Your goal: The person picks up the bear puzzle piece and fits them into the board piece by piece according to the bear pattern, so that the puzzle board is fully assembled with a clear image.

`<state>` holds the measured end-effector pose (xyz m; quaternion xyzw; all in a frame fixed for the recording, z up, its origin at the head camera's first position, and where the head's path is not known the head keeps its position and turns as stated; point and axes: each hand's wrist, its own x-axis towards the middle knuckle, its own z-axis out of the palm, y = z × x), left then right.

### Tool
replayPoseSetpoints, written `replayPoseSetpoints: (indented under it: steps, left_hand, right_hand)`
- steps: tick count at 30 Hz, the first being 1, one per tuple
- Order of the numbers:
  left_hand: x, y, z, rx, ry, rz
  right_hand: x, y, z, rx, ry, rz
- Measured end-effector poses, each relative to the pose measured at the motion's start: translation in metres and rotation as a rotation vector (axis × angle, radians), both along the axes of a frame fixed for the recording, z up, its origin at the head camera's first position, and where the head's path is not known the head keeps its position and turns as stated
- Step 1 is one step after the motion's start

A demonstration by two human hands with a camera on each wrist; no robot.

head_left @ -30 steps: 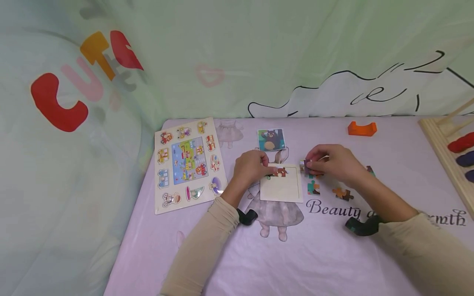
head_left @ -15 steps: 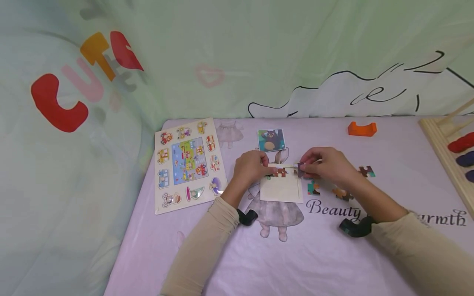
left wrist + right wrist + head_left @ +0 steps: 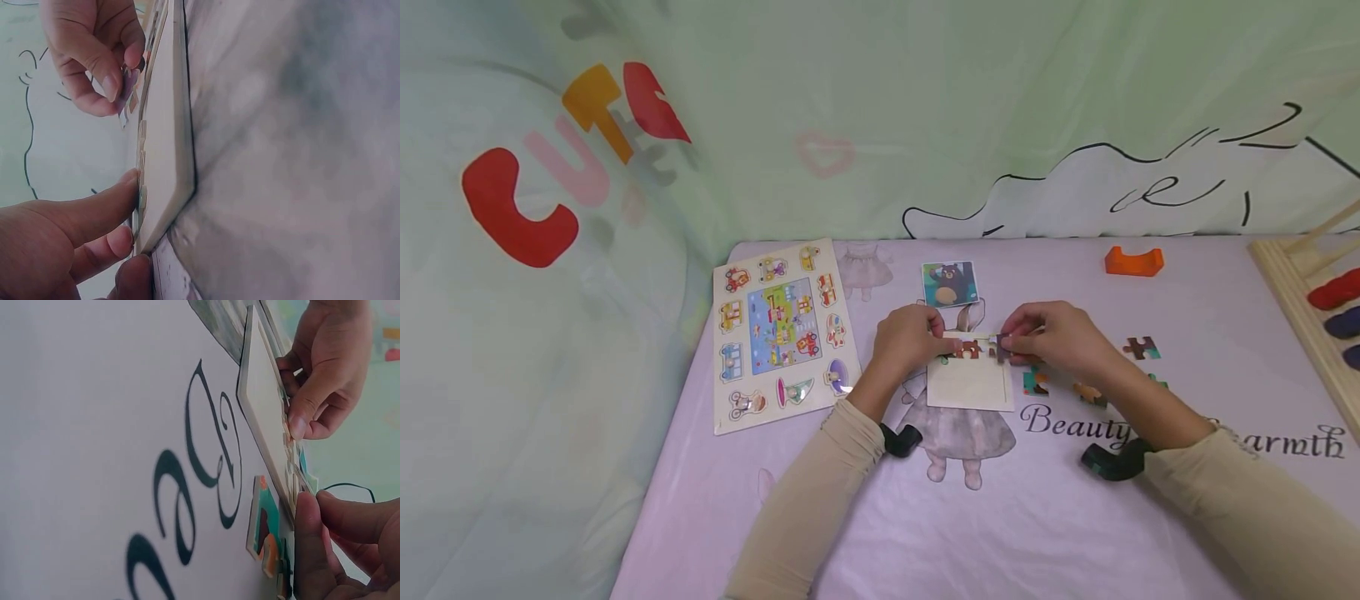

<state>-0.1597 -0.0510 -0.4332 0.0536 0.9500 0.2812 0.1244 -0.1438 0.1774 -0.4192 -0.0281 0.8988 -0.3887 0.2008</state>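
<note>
Pale wooden, the square puzzle tray (image 3: 966, 387) lies mid-frame with brown jigsaw pieces (image 3: 973, 347) along its top, bare below: an early stage, it seems. The left hand (image 3: 907, 335) grips its upper-left corner; the right hand (image 3: 1051, 340) pinches a purple-brown piece (image 3: 998, 352) at its upper right. Loose teal-and-orange pieces (image 3: 1036, 382) remain, right of centre.

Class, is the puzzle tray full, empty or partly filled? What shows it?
Partly filled: pieces lie along the far side of the tray, but its near part is bare.
</note>
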Motion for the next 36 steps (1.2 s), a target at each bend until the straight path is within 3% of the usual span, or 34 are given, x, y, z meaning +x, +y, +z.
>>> replayPoseSetpoints:
  steps: [8, 20, 27, 36]
  left_hand:
    - [0.000, 0.000, -0.001, -0.008, 0.009, -0.002]
    - [0.001, -0.001, -0.001, 0.001, 0.005, -0.001]
    - [0.001, 0.000, 0.000, 0.004, -0.006, 0.006]
    - [-0.001, -0.001, -0.001, -0.008, -0.002, 0.004]
  right_hand:
    - [0.000, -0.004, -0.003, 0.043, 0.043, 0.016]
    - [-0.002, -0.012, -0.001, 0.064, 0.035, 0.007]
    - [-0.002, -0.015, 0.000, 0.017, 0.001, -0.017]
    - [-0.004, -0.020, -0.001, 0.057, 0.039, -0.013]
